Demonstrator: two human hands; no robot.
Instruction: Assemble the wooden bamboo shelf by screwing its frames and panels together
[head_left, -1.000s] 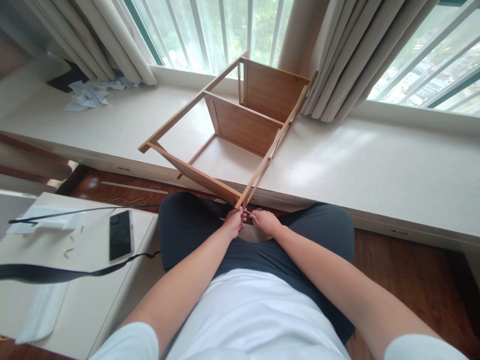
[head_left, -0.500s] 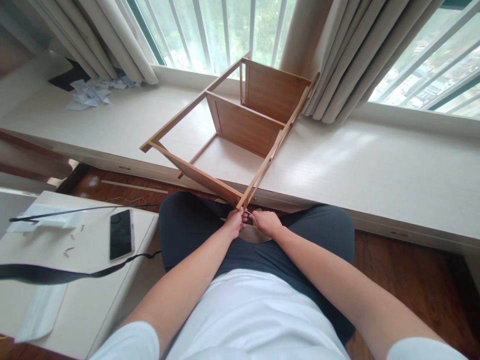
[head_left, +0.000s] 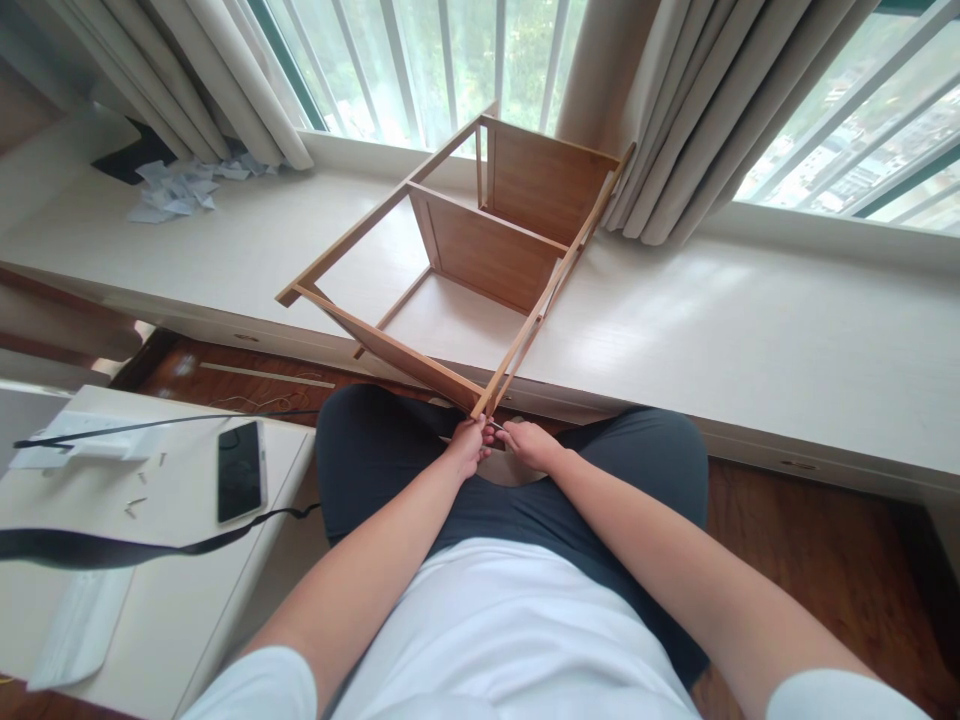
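On the white side table (head_left: pixel 187 560) at far left lie a dark phone (head_left: pixel 241 470), face up, a black strap (head_left: pixel 112 548) and a few small screws (head_left: pixel 139 502); no legible writing appears on any of them.

The left forearm extends forward and inward over the lap. The left hand (head_left: pixel 469 447) is curled, fingertips pinched at the near corner of the wooden shelf frame (head_left: pixel 480 255).

The frame rests on the white window ledge (head_left: pixel 750 340), tilted. Its long axis runs from the near corner at the hands up and away toward the window and beige curtain (head_left: pixel 675 110). Two cross panels stand between the side rails.

The right forearm mirrors the left. The right hand (head_left: pixel 531 445) is closed just beside the left, at the same corner; what it grips cannot be told.
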